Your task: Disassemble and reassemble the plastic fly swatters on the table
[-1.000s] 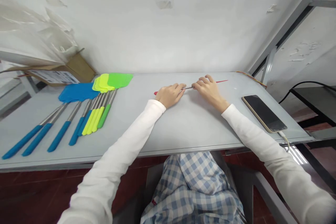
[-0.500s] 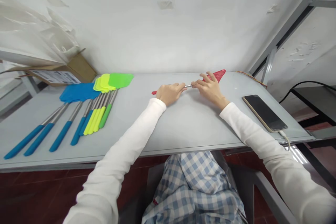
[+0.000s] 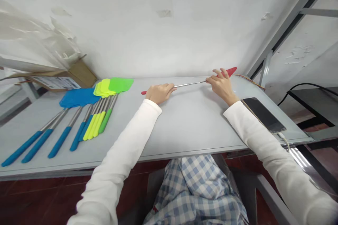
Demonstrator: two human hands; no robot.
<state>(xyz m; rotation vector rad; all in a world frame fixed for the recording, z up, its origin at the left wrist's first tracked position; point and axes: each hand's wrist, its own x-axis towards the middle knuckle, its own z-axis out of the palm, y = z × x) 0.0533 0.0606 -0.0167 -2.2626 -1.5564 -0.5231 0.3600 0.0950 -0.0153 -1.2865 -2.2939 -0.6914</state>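
A red fly swatter (image 3: pixel 190 84) with a thin telescopic metal shaft stretches between my two hands, just above the grey table. My left hand (image 3: pixel 160 93) is closed round its red handle, whose end pokes out to the left. Near the swatter's head, my right hand (image 3: pixel 221 83) pinches the far end of the shaft. The red mesh head is partly hidden behind my right fingers and points up to the right. To the left lie several more swatters: blue ones (image 3: pixel 76 97), yellow ones (image 3: pixel 103 87) and a green one (image 3: pixel 121 84), their shafts short.
A smartphone (image 3: pixel 264 115) with a white cable lies on the table (image 3: pixel 185 126) by my right forearm. At the back left stands an open cardboard box (image 3: pixel 81 72). A white wall (image 3: pixel 163 45) rises behind the table, and a metal frame (image 3: pixel 287 24) stands on the right.
My hands have moved apart, left hand leftward and right hand rightward. More of the swatter's metal shaft now shows between them, so it has been pulled longer.
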